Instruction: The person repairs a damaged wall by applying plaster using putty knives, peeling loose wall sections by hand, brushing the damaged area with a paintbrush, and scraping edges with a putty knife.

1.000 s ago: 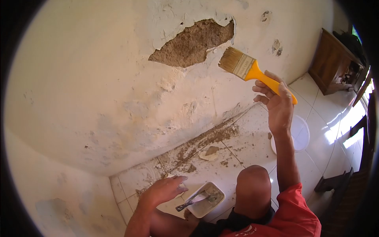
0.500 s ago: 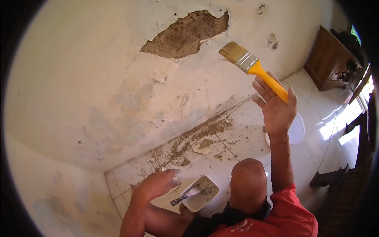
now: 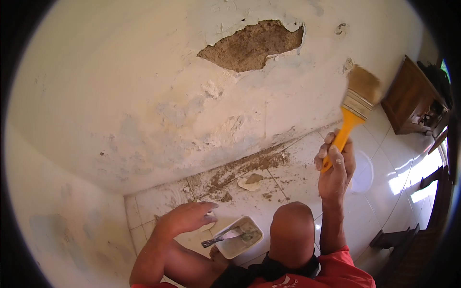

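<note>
My right hand (image 3: 337, 165) is closed round the yellow handle of a wide paintbrush (image 3: 354, 103), whose bristles point up and lean right, apart from the wall. My left hand (image 3: 194, 216) hangs with bent fingers apart and nothing in them, above the floor near the corner. Beside it sits a white rectangular tub (image 3: 256, 241) with greyish residue inside. A putty knife (image 3: 218, 239) rests across the tub, its dark handle over the left rim. Ahead, the wall (image 3: 158, 72) has a ragged brown hole (image 3: 254, 44) where plaster is gone, with flaking patches below.
Brown debris (image 3: 240, 173) lies along the wall's foot on white floor tiles, with a broken plaster piece (image 3: 250, 181) among it. A round white lid-like object (image 3: 361, 173) is behind my right hand. A wooden cabinet (image 3: 413, 96) stands at the right, dark wooden furniture (image 3: 398, 238) at lower right.
The paintbrush has swung from pointing up-left to up-right, and my right hand has gone from loosely extended fingers to a closed grip, slightly lower. My left hand has barely moved.
</note>
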### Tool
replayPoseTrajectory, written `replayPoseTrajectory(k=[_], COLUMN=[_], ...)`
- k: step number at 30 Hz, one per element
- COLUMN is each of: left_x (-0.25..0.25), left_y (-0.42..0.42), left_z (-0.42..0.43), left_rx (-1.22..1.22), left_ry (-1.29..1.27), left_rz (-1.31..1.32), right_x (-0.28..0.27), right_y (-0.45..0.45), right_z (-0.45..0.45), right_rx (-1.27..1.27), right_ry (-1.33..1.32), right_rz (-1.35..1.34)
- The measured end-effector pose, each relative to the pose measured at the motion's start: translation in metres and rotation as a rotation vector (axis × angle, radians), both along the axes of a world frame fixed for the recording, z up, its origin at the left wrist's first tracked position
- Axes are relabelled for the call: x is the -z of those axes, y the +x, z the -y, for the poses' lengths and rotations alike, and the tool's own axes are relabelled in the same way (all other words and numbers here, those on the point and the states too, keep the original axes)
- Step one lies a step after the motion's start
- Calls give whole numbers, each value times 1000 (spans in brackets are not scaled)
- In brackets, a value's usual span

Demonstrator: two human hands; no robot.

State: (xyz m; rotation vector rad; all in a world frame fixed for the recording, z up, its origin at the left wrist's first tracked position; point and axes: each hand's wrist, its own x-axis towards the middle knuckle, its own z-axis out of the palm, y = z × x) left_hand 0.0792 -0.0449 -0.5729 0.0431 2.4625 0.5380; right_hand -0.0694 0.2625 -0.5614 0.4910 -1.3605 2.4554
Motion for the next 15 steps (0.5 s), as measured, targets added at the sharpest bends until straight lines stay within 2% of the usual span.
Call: replayPoseTrajectory(k=[1, 4, 5, 7, 9, 12, 13, 14, 15], left_x=[-1, -12, -15, -8, -6, -13, -10, -8, -7], left_y=[1, 2, 5, 15, 23, 33, 38, 41, 40], left_z=[3, 8, 10, 19, 21, 17, 18, 19, 18], left_rx=[-13, -51, -67, -64, -62, -89, -84, -78, -78], left_ry=[-27, -32, -56, -57, -54, -50, -11, 26, 27], left_rz=[0, 6, 20, -2, -26, 74, 32, -10, -13], right_x=[0, -4, -8, -15, -21, -19, -14, 7, 16], right_y=[1, 2, 0, -8, -11, -20, -23, -37, -52], right_z=[1, 6, 8, 12, 19, 39, 54, 67, 82], right_rx=[-6, 383, 376, 409, 411, 342, 296, 262, 248], right_ry=[6, 104, 104, -53, -24, -138, -167, -153, 123], right_rz=[-1, -257, -260, -547, -612, -787, -786, -677, -468])
